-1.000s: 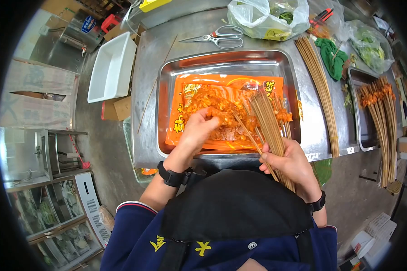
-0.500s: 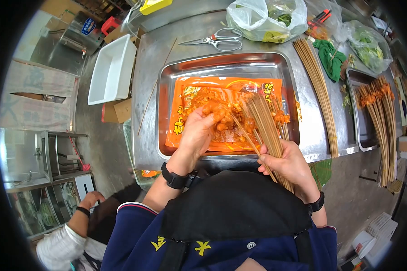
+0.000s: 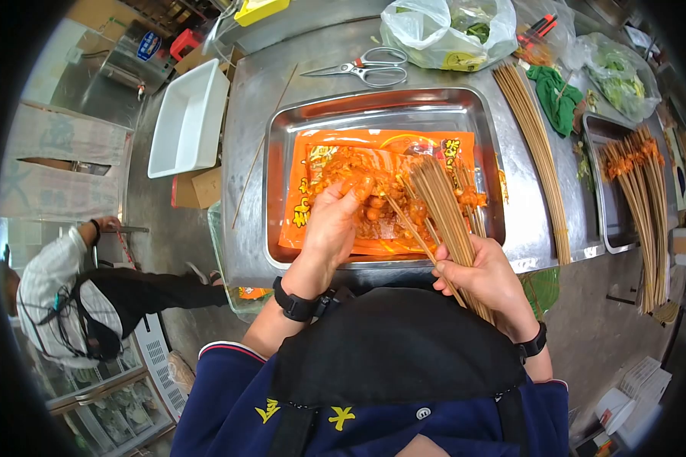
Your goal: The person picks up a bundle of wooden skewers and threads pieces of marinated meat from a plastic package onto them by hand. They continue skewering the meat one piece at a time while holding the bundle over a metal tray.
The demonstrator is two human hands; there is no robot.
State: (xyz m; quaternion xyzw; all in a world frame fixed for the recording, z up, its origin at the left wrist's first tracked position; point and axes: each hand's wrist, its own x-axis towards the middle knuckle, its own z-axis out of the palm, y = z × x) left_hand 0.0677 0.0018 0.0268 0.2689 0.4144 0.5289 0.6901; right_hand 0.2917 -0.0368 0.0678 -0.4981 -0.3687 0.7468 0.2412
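Note:
My left hand (image 3: 332, 221) pinches a piece of marinated meat (image 3: 356, 186) over an opened orange bag (image 3: 297, 228). More red-orange marinated meat (image 3: 377, 217) lies on this bag, inside a steel tray (image 3: 373, 100). My right hand (image 3: 480, 278) is wrapped round a bundle of wooden skewers (image 3: 446, 209). One skewer (image 3: 410, 222) stands apart from the bundle under my thumb, its tip close to the meat in my left hand. Several skewers with meat on their ends (image 3: 472, 198) lie at the tray's right side, partly hidden by the bundle.
Scissors (image 3: 358, 68) lie behind the tray. To the right are more bare skewers (image 3: 537, 160), a green cloth (image 3: 556, 99) and a second tray (image 3: 613, 236) with loaded skewers (image 3: 640, 198). Plastic bags (image 3: 450, 38) stand at the back. A white bin (image 3: 189, 118) and another person (image 3: 68, 297) are at left.
My left hand has shifted slightly down and left with the meat, while my right hand stays nearly in place. The other person has moved farther up at the left.

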